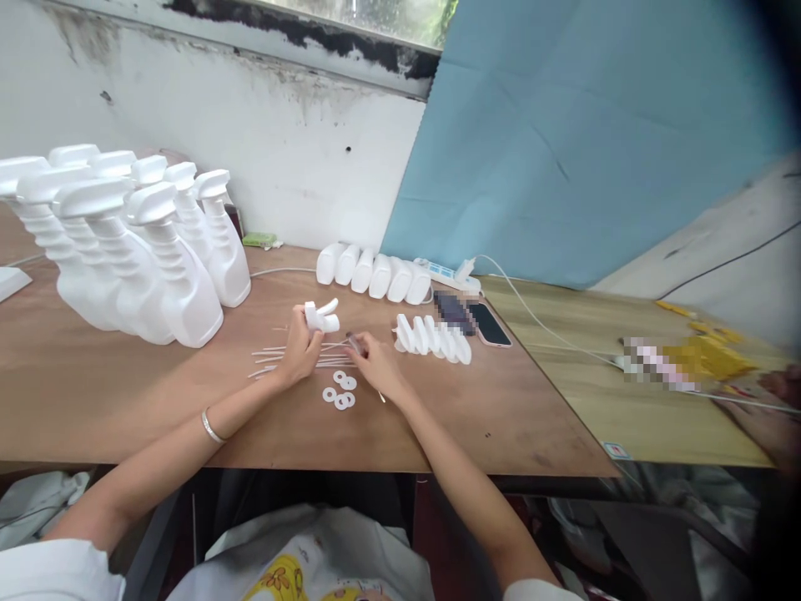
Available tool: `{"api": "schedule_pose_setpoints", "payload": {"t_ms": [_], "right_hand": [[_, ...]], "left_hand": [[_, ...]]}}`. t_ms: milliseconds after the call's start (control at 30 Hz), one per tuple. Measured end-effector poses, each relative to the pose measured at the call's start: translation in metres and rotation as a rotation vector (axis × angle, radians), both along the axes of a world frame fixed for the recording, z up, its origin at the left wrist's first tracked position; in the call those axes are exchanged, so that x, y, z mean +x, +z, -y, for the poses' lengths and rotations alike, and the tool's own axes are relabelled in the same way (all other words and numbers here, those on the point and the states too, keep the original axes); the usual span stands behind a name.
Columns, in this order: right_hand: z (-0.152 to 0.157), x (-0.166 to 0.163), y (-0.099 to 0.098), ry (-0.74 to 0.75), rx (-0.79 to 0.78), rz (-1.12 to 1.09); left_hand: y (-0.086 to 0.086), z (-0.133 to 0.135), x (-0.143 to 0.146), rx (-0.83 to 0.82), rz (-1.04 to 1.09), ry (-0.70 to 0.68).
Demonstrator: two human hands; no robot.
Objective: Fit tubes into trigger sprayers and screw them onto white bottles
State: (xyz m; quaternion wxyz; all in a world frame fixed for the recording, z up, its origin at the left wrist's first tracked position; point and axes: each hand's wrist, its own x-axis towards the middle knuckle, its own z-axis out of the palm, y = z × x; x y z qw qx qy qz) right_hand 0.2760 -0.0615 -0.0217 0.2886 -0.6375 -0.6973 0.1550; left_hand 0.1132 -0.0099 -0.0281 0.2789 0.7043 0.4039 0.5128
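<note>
My left hand (303, 349) is closed round a white trigger sprayer head (322, 317), lifted above the table with its trigger and nozzle pointing right. Close by on the right, the fingers of my right hand (377, 364) pinch a slim, dark-ended thing (354, 342) whose kind I cannot make out. Several thin white tubes (269, 360) lie on the tabletop beneath and between my hands. Nearer to me are several flat white ring washers (341, 401). Right of my right hand, white sprayer shroud pieces (431, 336) lie in a row.
Assembled white spray bottles (181, 284) stand at the left. White plastic covers (379, 277) line up at the back, before a power strip (450, 275). A phone (491, 324) lies near the brown table's right edge. Beyond it, another person's hand (782, 386) shows beside yellow material (707, 357).
</note>
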Motion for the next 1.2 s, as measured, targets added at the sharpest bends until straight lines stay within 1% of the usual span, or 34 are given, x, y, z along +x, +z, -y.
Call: {"api": "schedule_pose_setpoints", "payload": {"t_ms": [67, 133, 200, 267, 400, 467, 500, 600, 633, 667, 700, 767, 833, 900, 933, 1000, 1067, 1133, 1200], "right_hand": [[0.002, 0.000, -0.001, -0.006, -0.031, 0.172], [0.002, -0.001, -0.002, -0.033, -0.037, 0.219], [0.002, -0.001, -0.003, -0.069, -0.050, 0.271], [0.002, -0.001, -0.004, -0.106, -0.066, 0.312], [0.000, 0.001, 0.001, -0.168, -0.070, 0.352], [0.001, 0.002, 0.005, -0.131, 0.025, 0.328], [0.001, 0.002, 0.006, -0.064, 0.112, 0.302], [0.004, -0.001, 0.006, 0.236, 0.406, 0.216], [0.005, -0.003, 0.004, 0.300, 0.469, 0.199], [0.006, -0.005, 0.002, 0.327, 0.515, 0.186], [0.006, -0.007, 0.000, 0.317, 0.548, 0.170], [0.007, -0.010, -0.003, 0.240, 0.584, 0.127], [0.010, -0.009, -0.003, 0.151, 0.585, 0.089], [0.017, -0.002, 0.001, 0.061, 0.572, 0.071], [0.023, 0.004, 0.004, 0.017, 0.572, 0.065], [0.041, 0.023, 0.009, -0.073, 0.580, 0.046], [0.066, 0.048, 0.012, -0.188, 0.616, -0.013], [0.093, 0.075, 0.009, -0.399, 0.609, -0.030], [0.119, 0.100, 0.003, -0.589, 0.543, 0.024]], "left_hand": [[0.004, 0.000, 0.005, -0.087, 0.127, -0.059], [0.008, 0.003, 0.010, -0.151, 0.255, -0.136], [0.011, 0.005, 0.013, -0.197, 0.341, -0.184], [0.011, 0.007, 0.014, -0.238, 0.367, -0.205], [0.006, 0.007, 0.014, -0.312, 0.343, -0.225], [0.002, 0.005, 0.014, -0.336, 0.347, -0.228], [0.000, 0.004, 0.015, -0.345, 0.345, -0.226], [-0.005, 0.002, 0.016, -0.359, 0.323, -0.229], [-0.006, 0.002, 0.016, -0.362, 0.321, -0.234], [-0.007, 0.002, 0.017, -0.365, 0.324, -0.246], [-0.007, 0.004, 0.017, -0.367, 0.334, -0.267], [-0.005, 0.007, 0.016, -0.376, 0.363, -0.336], [-0.002, 0.012, 0.015, -0.406, 0.369, -0.445], [0.002, 0.016, 0.014, -0.433, 0.341, -0.537], [0.004, 0.018, 0.014, -0.433, 0.314, -0.553], [0.006, 0.019, 0.013, -0.388, 0.228, -0.514], [0.007, 0.019, 0.012, -0.301, 0.057, -0.435], [0.007, 0.016, 0.011, -0.183, -0.168, -0.367], [0.007, 0.012, 0.009, -0.057, -0.393, -0.309]]}}
